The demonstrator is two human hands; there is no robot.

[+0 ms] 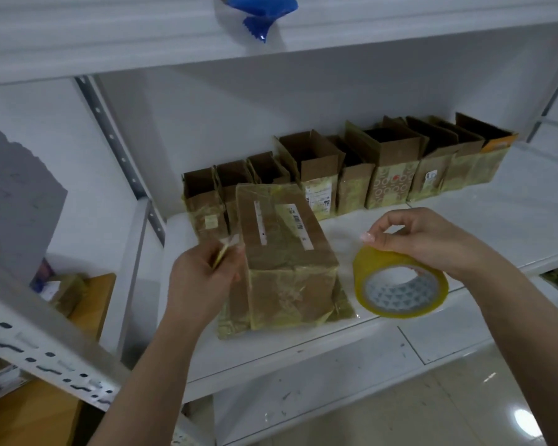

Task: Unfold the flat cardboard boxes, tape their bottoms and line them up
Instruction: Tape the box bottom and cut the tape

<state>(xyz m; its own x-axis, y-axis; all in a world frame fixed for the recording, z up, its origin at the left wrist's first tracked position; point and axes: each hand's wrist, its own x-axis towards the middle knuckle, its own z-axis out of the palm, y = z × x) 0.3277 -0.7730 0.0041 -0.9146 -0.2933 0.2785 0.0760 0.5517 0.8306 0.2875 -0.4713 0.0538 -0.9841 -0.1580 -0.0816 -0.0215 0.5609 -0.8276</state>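
White metal shelving [303, 349] fills the view, and on its middle shelf, near the front edge, stands a brown cardboard box [284, 252] turned bottom-up, its flaps closed and its sides and seams wrapped in glossy yellowish tape that wrinkles at the corners; two white label strips, one with a barcode, run across its upper face. Behind it, along the back of the shelf, a row of opened brown cardboard boxes [351, 175] stands side by side, touching, their top flaps upright and their lower halves banded in the same yellowish tape. At the box's left edge the left hand [200, 281] pinches what looks like a loose end of yellowish tape [226, 249] between thumb and fingers, though motion blur makes this hard to confirm. Just right of the box, the right hand [432, 239] holds a roll of yellowish transparent tape [400, 281] from above, fingers curled over its rim. On the upper shelf's edge sits a blue serrated tape cutter [261, 14].
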